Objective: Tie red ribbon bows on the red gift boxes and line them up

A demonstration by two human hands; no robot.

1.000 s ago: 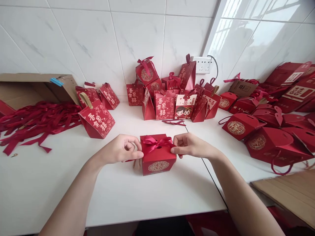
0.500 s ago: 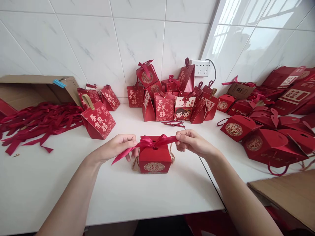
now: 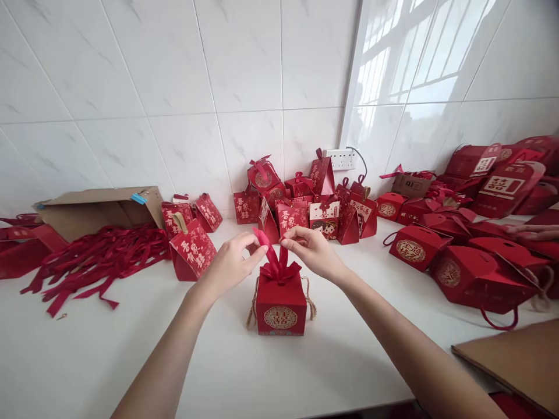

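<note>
A red gift box point(image 3: 282, 299) with a gold round emblem stands upright on the white table point(image 3: 209, 355), a twisted rope handle hanging at each side. From its top rises a red satin ribbon point(image 3: 279, 265), tied in a bow. My left hand point(image 3: 240, 256) pinches one ribbon end above the box, up and to the left. At the other side my right hand point(image 3: 308, 247) pinches the second end between thumb and forefinger. Both ribbon ends point upward, close together.
Finished-looking red boxes point(image 3: 292, 215) cluster by the wall. Loose ribbons point(image 3: 109, 256) lie left before a cardboard box point(image 3: 105, 212). More red boxes point(image 3: 480, 273) crowd the right, where another person's hand point(image 3: 533, 231) shows. A power strip point(image 3: 340, 158) sits behind.
Both hands have brought the ribbon ends from stretched out sideways to upright and nearer each other. The view has tilted up, and another person's hand has appeared at the right.
</note>
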